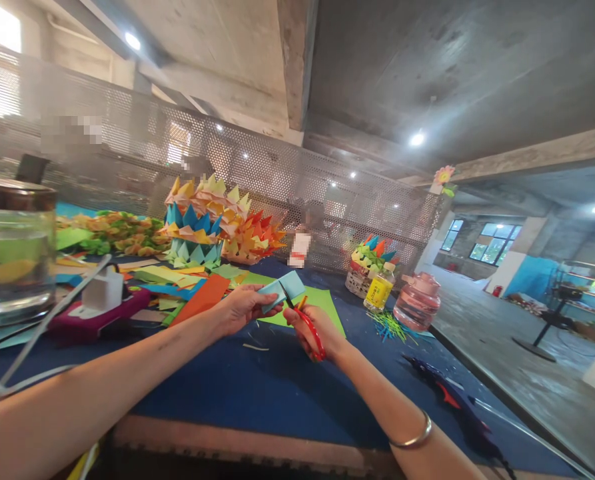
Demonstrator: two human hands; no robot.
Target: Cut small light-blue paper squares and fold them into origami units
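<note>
Pinched in my left hand (pixel 248 308) is a light blue piece of folded paper (pixel 291 285), held over a green sheet (pixel 327 305) on the dark blue table. My right hand (pixel 317 330) grips red-handled scissors (pixel 313 337). Their dark blades are at the blue paper, with part of it on either side. A thin yellow-orange stick or strip (pixel 302 302) shows beside the scissors at my right hand; whether a finger holds it is unclear. A small pale paper scrap (pixel 256 347) lies on the table below my hands.
Folded paper crowns (pixel 194 233) and coloured strips (pixel 177 283) lie left, near a purple power strip (pixel 94 320) and glass jar (pixel 14 267). At right are a yellow-labelled bottle (pixel 380 290), pink bottle (pixel 417 303), thin strips (pixel 394 329) and a dark glue gun (pixel 450 393).
</note>
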